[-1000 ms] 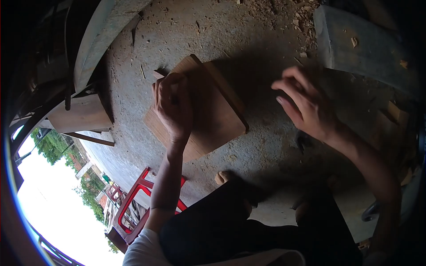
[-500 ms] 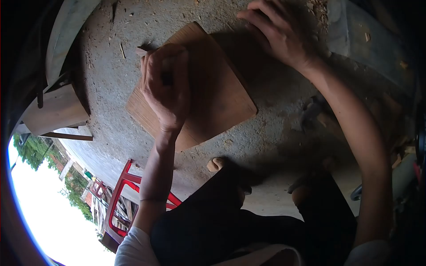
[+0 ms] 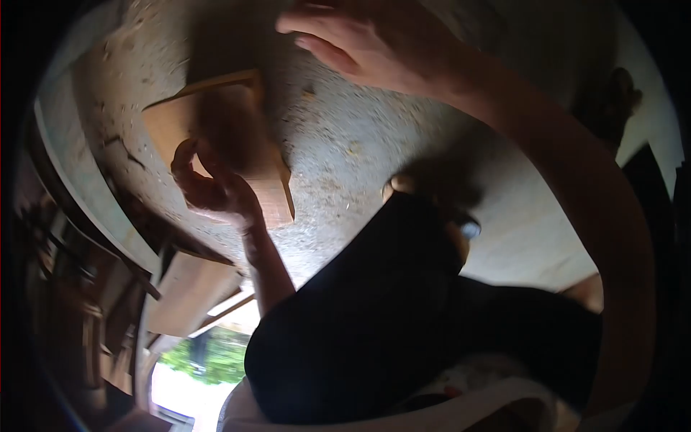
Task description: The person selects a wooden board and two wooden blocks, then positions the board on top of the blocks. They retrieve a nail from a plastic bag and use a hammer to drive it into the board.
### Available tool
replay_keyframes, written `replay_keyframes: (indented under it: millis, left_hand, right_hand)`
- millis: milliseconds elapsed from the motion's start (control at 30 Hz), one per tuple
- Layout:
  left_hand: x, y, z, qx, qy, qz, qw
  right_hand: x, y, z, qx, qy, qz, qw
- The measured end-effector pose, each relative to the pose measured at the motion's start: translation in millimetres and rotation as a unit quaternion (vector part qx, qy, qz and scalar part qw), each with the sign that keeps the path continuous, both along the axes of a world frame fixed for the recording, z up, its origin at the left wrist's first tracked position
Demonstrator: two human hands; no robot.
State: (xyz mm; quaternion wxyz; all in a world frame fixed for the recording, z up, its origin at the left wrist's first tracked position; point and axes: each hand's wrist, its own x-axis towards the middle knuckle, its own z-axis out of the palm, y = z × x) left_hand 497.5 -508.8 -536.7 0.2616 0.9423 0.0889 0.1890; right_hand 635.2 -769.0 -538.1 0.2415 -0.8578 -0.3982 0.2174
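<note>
My left hand (image 3: 216, 191) hovers at or just above the lower left part of a brown wooden board (image 3: 165, 122). Its fingers are loosely curled with a gap to the thumb, and nothing shows between them. Whether it touches the board is unclear. The board lies on the rough floor, partly in dark shadow. Up near the top edge of the view is my right hand (image 3: 360, 43), close to the camera and right of the board, its thumb and fingers apart and holding nothing visible.
Rough concrete floor (image 3: 338, 158) with chips surrounds the board. A long curved pale panel (image 3: 90, 173) runs down the left, beside a wooden plank (image 3: 191, 288) and stacked wood pieces. My dark-clothed legs (image 3: 374, 309) and a foot fill the lower middle.
The view has turned, so the board shows further left and the red chair is out of sight. My left hand has loosened its curl. My right hand looks larger and nearer the camera.
</note>
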Motion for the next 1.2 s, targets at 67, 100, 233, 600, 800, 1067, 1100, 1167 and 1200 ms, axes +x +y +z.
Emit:
replay_keyframes:
  millis: [67, 100, 233, 600, 800, 1067, 1100, 1167, 1200]
  left_hand:
    - [-4, -14, 1, -0.062, 0.025, 0.019, 0.998]
    - [-5, -17, -1, -0.074, 0.016, 0.031, 0.997]
    - [-4, -26, -1, -0.065, 0.019, 0.028, 0.997]
    - [10, -46, 5, -0.12, 0.044, 0.08, 0.989]
    - [20, -52, 3, -0.15, 0.045, 0.122, 0.98]
    - [19, -43, -3, -0.051, 0.039, 0.089, 0.994]
    - [18, -42, -3, -0.052, 0.039, 0.089, 0.994]
    - [17, -38, -5, -0.028, 0.031, 0.076, 0.996]
    - [17, -36, -5, -0.029, 0.033, 0.075, 0.996]
  right_hand:
    - [-60, -28, -23, 0.152, -0.019, -0.194, 0.969]
    - [-78, -38, -34, 0.185, -0.06, -0.237, 0.952]
    - [-116, -56, -63, 0.224, -0.044, -0.236, 0.945]
    - [-125, -95, -81, 0.309, -0.004, -0.192, 0.932]
    - [-135, -95, -92, 0.357, -0.056, -0.17, 0.917]
    - [-132, -98, -88, 0.324, -0.08, -0.152, 0.93]
    - [-132, -97, -88, 0.324, -0.08, -0.153, 0.93]
    - [-132, -97, -89, 0.315, -0.08, -0.153, 0.933]
    - [-133, -96, -88, 0.314, -0.079, -0.154, 0.933]
